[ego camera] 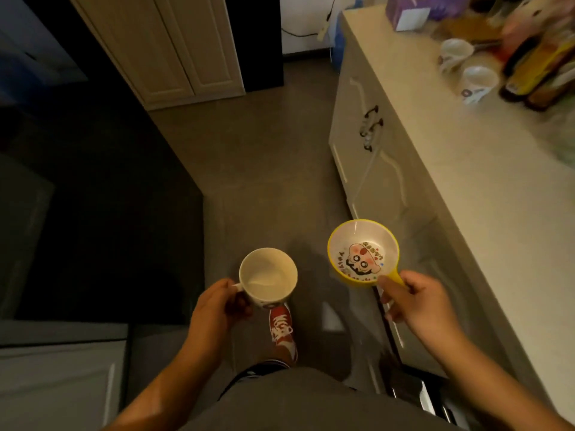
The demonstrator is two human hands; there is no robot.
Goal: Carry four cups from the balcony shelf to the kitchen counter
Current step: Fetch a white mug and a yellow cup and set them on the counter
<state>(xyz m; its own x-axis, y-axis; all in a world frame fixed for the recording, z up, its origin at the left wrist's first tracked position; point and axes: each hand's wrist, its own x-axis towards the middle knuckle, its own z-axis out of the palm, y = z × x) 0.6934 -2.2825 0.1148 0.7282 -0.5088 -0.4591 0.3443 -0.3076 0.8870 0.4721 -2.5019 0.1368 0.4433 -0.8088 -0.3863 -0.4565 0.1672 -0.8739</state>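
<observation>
Right hand pinching yellow cartoon cup by its handle, next to tabletop edge | left hand curled around white mug handle, farther from tabletop | two white cups already on tabletop, ahead-right

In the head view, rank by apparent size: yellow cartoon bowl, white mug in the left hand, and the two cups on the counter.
1. Yellow cartoon bowl, slightly the widest.
2. White mug, a close second.
3. The far counter cup and near counter cup look alike and are blurred; being farther away, their true size is unsure.
</observation>
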